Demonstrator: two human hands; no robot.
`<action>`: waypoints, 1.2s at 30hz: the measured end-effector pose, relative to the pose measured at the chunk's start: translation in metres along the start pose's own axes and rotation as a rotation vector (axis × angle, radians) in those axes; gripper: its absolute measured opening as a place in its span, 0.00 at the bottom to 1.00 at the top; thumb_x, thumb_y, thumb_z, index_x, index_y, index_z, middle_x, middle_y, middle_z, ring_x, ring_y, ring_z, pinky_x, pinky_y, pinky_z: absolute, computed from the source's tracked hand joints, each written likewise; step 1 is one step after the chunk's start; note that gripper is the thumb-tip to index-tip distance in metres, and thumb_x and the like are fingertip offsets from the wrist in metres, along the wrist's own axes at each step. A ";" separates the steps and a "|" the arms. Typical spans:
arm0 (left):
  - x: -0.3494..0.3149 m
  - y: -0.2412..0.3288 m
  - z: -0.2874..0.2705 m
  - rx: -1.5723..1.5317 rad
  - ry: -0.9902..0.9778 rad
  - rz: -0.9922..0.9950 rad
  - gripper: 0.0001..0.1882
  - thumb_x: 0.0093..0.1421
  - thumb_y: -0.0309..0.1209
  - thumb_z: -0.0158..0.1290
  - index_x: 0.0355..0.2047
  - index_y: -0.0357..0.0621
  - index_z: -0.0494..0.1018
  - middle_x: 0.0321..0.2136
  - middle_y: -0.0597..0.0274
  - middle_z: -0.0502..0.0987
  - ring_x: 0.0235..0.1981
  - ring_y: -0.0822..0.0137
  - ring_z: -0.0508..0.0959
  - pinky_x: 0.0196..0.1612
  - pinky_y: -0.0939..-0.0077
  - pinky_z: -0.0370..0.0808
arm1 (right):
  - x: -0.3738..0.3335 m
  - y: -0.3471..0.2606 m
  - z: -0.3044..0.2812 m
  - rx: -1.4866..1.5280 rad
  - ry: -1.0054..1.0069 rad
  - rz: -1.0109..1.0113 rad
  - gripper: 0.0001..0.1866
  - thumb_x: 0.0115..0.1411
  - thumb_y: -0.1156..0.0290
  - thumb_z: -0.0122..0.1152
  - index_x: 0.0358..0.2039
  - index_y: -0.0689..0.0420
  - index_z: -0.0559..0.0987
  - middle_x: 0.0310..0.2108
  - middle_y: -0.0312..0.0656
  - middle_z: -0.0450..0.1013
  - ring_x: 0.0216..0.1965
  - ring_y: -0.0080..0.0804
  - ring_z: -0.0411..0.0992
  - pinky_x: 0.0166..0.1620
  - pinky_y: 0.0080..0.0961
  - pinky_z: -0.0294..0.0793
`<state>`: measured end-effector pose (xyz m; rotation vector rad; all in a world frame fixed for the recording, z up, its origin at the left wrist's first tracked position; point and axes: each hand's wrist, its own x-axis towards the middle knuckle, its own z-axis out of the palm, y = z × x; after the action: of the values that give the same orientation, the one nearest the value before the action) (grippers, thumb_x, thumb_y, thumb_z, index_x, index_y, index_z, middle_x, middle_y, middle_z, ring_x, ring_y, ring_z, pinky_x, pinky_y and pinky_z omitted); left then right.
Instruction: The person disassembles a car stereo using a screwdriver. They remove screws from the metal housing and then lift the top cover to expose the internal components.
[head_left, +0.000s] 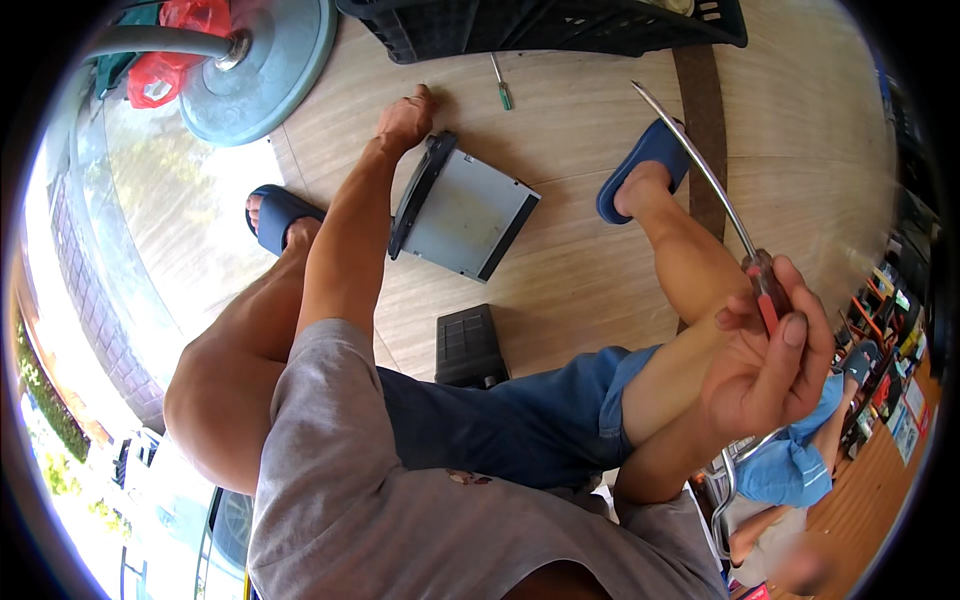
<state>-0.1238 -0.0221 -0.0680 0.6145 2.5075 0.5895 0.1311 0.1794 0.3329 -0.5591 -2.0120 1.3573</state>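
My right hand (765,365) is raised at the right, its fingers wrapped round the red and dark handle of a long screwdriver (722,190). The metal shaft points up and to the left, touching nothing. My left hand (407,118) reaches down near the floor with fingers curled; whatever they may hold is hidden. Just beside it lies a grey metal box with a black front panel (465,212), which looks like a car stereo. A smaller screwdriver with a green handle (504,97) rests on the floor right of my left hand.
A black plastic crate (540,35) stands at the far side. The round base of a stand (262,85) and a red plastic bag (160,80) are far left. A black case (468,343) sits between my legs. Another person (790,470) sits at the right, near cluttered tools.
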 end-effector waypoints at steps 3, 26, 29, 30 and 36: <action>0.003 -0.001 -0.014 -0.486 -0.135 -0.232 0.15 0.69 0.41 0.44 0.36 0.42 0.70 0.29 0.51 0.78 0.30 0.56 0.77 0.36 0.64 0.73 | 0.002 -0.002 0.002 0.027 -0.002 0.016 0.16 0.69 0.76 0.43 0.51 0.73 0.72 0.49 0.66 0.73 0.34 0.43 0.80 0.30 0.24 0.80; -0.119 0.036 -0.079 -1.438 -0.118 -0.320 0.26 0.65 0.50 0.44 0.26 0.39 0.74 0.17 0.62 0.69 0.16 0.68 0.64 0.19 0.74 0.61 | -0.020 0.018 0.011 -0.033 -0.066 0.333 0.08 0.64 0.76 0.56 0.40 0.64 0.80 0.33 0.46 0.80 0.27 0.23 0.78 0.27 0.19 0.75; -0.149 0.022 -0.064 -0.489 0.193 -0.363 0.37 0.63 0.62 0.43 0.32 0.35 0.80 0.32 0.38 0.80 0.40 0.42 0.80 0.49 0.57 0.72 | -0.021 0.041 0.020 -0.341 -0.165 0.317 0.09 0.64 0.72 0.56 0.40 0.62 0.80 0.28 0.47 0.80 0.22 0.25 0.77 0.24 0.21 0.75; -0.160 0.022 -0.055 -0.414 0.180 -0.351 0.37 0.62 0.63 0.43 0.34 0.36 0.81 0.33 0.36 0.80 0.41 0.41 0.79 0.49 0.57 0.72 | -0.021 0.054 0.021 -0.344 -0.165 0.321 0.09 0.64 0.72 0.56 0.40 0.62 0.80 0.28 0.47 0.80 0.22 0.25 0.77 0.24 0.21 0.75; -0.198 0.049 -0.041 -0.263 0.165 -0.329 0.39 0.60 0.68 0.42 0.44 0.42 0.80 0.35 0.39 0.81 0.42 0.40 0.80 0.47 0.54 0.75 | -0.045 0.190 0.039 -0.765 -0.761 0.645 0.10 0.58 0.69 0.54 0.30 0.52 0.85 0.25 0.45 0.80 0.31 0.37 0.81 0.38 0.33 0.78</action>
<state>0.0233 -0.0969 0.0586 0.0549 2.5440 0.8506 0.1341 0.1958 0.1346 -1.2527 -3.2032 1.1853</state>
